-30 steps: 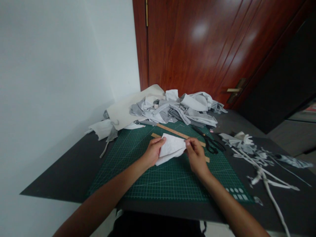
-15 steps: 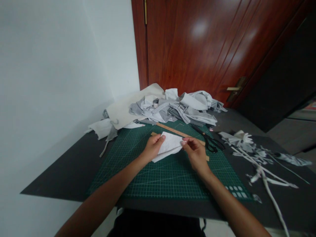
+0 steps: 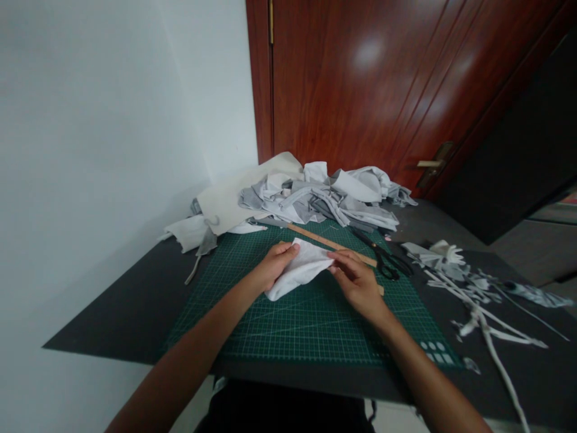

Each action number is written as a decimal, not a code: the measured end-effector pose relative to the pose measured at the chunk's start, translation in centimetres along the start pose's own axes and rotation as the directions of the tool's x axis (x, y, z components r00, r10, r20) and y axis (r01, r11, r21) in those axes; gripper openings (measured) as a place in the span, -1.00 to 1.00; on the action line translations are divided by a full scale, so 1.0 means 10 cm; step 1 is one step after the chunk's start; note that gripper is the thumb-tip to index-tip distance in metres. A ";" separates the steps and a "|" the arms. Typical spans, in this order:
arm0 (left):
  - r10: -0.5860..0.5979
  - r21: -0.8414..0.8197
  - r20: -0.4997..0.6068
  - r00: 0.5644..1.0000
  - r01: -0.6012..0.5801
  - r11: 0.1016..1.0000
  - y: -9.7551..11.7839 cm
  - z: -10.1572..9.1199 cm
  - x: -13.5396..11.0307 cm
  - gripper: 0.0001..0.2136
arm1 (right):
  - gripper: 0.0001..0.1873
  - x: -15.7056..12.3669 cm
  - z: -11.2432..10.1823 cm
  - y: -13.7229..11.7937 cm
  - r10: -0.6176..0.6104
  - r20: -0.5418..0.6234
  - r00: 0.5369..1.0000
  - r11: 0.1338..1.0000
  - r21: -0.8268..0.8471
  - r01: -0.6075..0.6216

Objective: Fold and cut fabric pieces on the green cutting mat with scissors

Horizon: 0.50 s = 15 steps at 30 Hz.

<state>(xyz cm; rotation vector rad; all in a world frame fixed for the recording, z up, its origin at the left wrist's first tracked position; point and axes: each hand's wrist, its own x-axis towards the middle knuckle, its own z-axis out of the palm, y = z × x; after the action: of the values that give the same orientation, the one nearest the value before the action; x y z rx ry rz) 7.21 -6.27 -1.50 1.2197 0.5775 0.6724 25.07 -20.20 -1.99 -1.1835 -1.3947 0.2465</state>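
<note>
A small piece of white fabric (image 3: 303, 267) is stretched between my two hands, above a green cutting mat (image 3: 288, 340). My left hand (image 3: 276, 264) grips its left side, thumb on top. At the right corner my right hand (image 3: 356, 278) pinches the cloth between thumb and fingers. The lower edge of the fabric hangs loose toward the left. Behind my hands a wooden ruler (image 3: 331, 243) lies slantwise on the mat, and another wooden strip beneath is mostly hidden. Black-handled scissors (image 3: 386, 258) rest to the right of my right hand.
A heap of grey and white fabric (image 3: 311, 201) lies at the back against a wooden door (image 3: 351, 90). Scraps and strips (image 3: 473, 288) are scattered on the dark table (image 3: 112, 313) at the right. A white wall (image 3: 112, 120) borders the left.
The fabric has tilted, and its lower left edge has swung down and to the left. My right fingers have shifted their hold at the right corner. The view has moved slightly.
</note>
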 end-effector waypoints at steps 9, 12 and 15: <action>-0.334 0.078 0.180 0.925 0.325 0.943 -0.13 -0.05 0.05 -0.65 | -0.84 -0.08 -0.03 -0.01 -0.228 -0.015 0.974 0.934 -0.285 0.214; -0.372 0.185 0.192 0.908 0.339 0.923 -0.20 0.04 -0.01 -0.66 | -0.95 -0.09 0.00 -0.07 -0.227 -0.017 0.974 0.947 -0.237 0.217; -0.317 0.196 0.170 0.933 0.284 0.939 -0.23 0.16 -0.09 -0.62 | -0.87 -0.11 0.07 -0.09 -0.105 -0.032 0.994 0.988 -0.120 0.101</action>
<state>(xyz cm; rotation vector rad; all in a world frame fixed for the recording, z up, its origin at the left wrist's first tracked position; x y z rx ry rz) 8.13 -8.45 -3.25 1.3032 0.6465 0.2408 23.81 -21.09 -2.16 -1.2026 -1.4478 0.0688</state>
